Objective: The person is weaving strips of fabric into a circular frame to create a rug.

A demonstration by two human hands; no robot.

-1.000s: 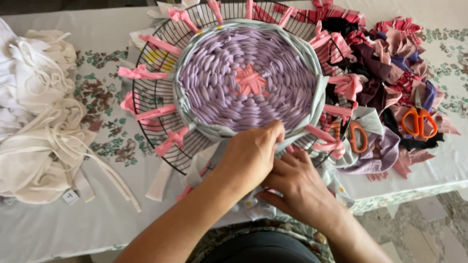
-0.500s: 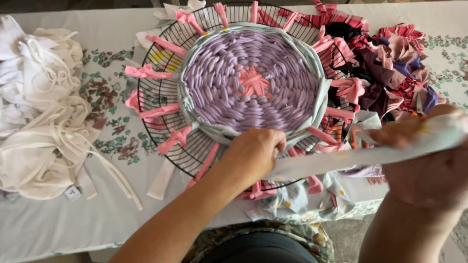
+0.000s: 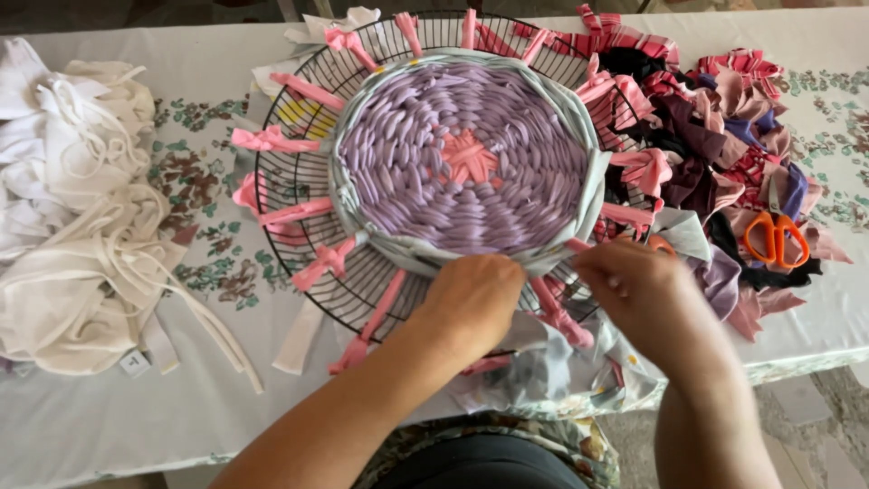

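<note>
A: From the left we see white cloth [image 3: 72,226] heaped on the counter [image 3: 136,417], then the round wire rack [image 3: 299,181] with our purple woven mat [image 3: 466,158] tied onto it by pink strips [image 3: 317,263]

B: Our left hand [image 3: 475,299] is curled shut, pressing the mat's near edge on the grey strip [image 3: 407,254]. Our right hand [image 3: 634,290] sits just right of it, fingers pinched; what they grip we cannot tell

A: Both are at the mat's near rim, which curves left to right between them. The orange scissors [image 3: 777,237] lie further right on the scrap pile [image 3: 724,136]
</note>
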